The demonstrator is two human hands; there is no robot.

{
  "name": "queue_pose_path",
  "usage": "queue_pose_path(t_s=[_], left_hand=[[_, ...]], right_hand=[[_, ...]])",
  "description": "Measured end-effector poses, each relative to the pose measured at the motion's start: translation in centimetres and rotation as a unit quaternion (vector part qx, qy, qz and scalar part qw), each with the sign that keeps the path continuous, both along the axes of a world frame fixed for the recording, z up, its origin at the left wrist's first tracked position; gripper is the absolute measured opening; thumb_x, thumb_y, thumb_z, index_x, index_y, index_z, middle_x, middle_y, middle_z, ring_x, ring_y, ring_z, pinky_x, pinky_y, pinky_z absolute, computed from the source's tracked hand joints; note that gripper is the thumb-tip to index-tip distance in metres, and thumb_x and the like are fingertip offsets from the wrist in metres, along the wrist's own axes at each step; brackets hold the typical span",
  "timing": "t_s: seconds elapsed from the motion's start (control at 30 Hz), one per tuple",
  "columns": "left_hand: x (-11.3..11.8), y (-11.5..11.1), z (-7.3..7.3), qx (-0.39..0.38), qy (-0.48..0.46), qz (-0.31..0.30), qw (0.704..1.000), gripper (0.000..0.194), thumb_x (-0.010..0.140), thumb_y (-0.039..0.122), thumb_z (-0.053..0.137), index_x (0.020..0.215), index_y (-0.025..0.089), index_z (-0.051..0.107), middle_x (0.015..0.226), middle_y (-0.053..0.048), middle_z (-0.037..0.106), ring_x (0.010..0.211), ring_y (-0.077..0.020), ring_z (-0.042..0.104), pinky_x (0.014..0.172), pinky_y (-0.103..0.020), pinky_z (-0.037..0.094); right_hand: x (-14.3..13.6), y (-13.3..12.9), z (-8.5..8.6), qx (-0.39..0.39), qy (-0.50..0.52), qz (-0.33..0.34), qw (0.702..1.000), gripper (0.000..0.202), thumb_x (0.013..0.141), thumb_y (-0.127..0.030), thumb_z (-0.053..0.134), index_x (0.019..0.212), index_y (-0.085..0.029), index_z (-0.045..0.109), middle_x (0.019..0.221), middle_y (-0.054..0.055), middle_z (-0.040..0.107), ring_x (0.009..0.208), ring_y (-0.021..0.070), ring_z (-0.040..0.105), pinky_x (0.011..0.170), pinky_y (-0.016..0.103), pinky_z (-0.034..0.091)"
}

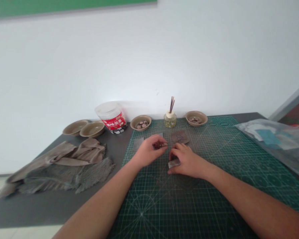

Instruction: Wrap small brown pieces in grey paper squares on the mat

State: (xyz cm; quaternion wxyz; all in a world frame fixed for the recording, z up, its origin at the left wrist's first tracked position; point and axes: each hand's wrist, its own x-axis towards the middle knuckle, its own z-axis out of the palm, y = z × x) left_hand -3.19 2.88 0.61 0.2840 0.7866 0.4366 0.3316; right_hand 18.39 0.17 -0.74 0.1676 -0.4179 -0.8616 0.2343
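- A white wall (139,59) rises behind everything, a green band (72,8) crossing its upper left.
- The dark grey desk (64,204) stands against it.
- A green gridded mat (214,205) covers much of the desk.
- On the left lie a brown cloth (77,152) and a grey fringed cloth (64,176), crumpled and touching.
- A clear plastic bag (289,142) with white and blue contents lies on the far right.
- A jar (113,121) with a red label leans slightly near the wall.
- The left hand (149,150), over the mat, has thumb and fingertips pinched on a small brown piece (164,144), partly hidden.
- The right hand (186,161), just beside it, grips a grey piece (173,163) between thumb and fingers.
- Two bowls (92,128) sit together left of the jar; another bowl (141,119) and a right-hand bowl (196,114) hold small brownish lumps (142,124).
- Between these last two stands a glass bottle (170,120) with dark sticks (172,104).
- A flat brown sheet (180,136) bearing a dark squiggle lies beyond the right hand.
- A grey square (139,144) lies just left of the left hand.
- Smallest is the pinched brown piece, above the mat's middle; its exact shape is unclear.
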Motion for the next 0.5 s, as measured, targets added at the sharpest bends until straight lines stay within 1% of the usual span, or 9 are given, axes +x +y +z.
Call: queue_pose_path(t_s=[0.07,0.13,0.17,0.23,0.3,0.4,0.5], left_hand=[[0.0,0.0,0.0,-0.001,0.005,0.005,1.0,0.011,0.085,0.023,0.065,0.094,0.018,0.068,0.084,-0.001,0.063,0.074,-0.013,0.055,0.069,-0.026,0.045],[0.0,0.0,-0.1,-0.006,0.005,0.007,1.0,0.011,0.084,0.022,0.065,0.094,0.017,0.068,0.083,-0.001,0.063,0.073,-0.0129,0.055,0.068,-0.026,0.044],[0.0,0.0,-0.2,-0.009,0.003,0.008,1.0,0.012,0.084,0.022,0.065,0.094,0.017,0.068,0.083,-0.001,0.063,0.073,-0.0129,0.054,0.067,-0.026,0.044],[0.0,0.1,-0.4,-0.016,-0.001,0.007,1.0,0.012,0.084,0.024,0.065,0.094,0.018,0.068,0.081,0.0,0.062,0.071,-0.0126,0.054,0.066,-0.026,0.043],[0.0,0.1,-0.6,-0.023,-0.006,0.003,1.0,0.012,0.086,0.027,0.065,0.094,0.018,0.068,0.079,0.0,0.061,0.07,-0.0124,0.053,0.065,-0.025,0.043],[0.0,0.2,-0.9,-0.034,-0.014,-0.005,0.999,0.012,0.086,0.027,0.065,0.093,0.018,0.067,0.079,0.0,0.061,0.069,-0.0122,0.053,0.065,-0.025,0.043],[-0.1,0.2,-0.9,-0.034,-0.011,-0.006,0.999,0.012,0.086,0.027,0.065,0.093,0.018,0.067,0.079,0.0,0.061,0.069,-0.0122,0.053,0.064,-0.025,0.043]], right_hand=[[0.2,0.0,0.1,-0.015,0.038,0.008,0.999,0.033,0.073,-0.037,0.084,0.092,-0.021,0.062,0.099,0.004,0.063,0.098,0.0245,0.059,0.085,0.036,0.042],[0.4,0.0,0.2,-0.042,0.097,-0.008,0.994,0.027,0.079,-0.031,0.078,0.097,-0.022,0.059,0.093,0.001,0.066,0.087,0.0196,0.062,0.079,0.032,0.043],[0.5,0.1,0.2,-0.054,0.128,-0.025,0.99,0.029,0.081,-0.03,0.076,0.102,-0.023,0.057,0.092,-0.001,0.066,0.084,0.0183,0.063,0.077,0.031,0.044],[0.8,0.2,0.3,-0.058,0.179,-0.065,0.98,0.038,0.083,-0.034,0.075,0.112,-0.024,0.053,0.095,0.0,0.067,0.085,0.018,0.064,0.078,0.031,0.045],[1.1,0.5,0.3,-0.044,0.205,-0.105,0.972,0.042,0.083,-0.039,0.075,0.114,-0.024,0.051,0.1,0.001,0.067,0.089,0.0191,0.063,0.08,0.032,0.045],[1.4,0.9,0.0,-0.043,0.205,-0.137,0.968,0.033,0.086,-0.042,0.069,0.108,-0.023,0.054,0.098,0.002,0.066,0.087,0.0197,0.062,0.078,0.032,0.045],[1.5,1.2,-0.4,-0.052,0.219,-0.156,0.962,0.024,0.087,-0.037,0.064,0.104,-0.023,0.053,0.093,0.0,0.063,0.084,0.0192,0.059,0.076,0.032,0.044]])
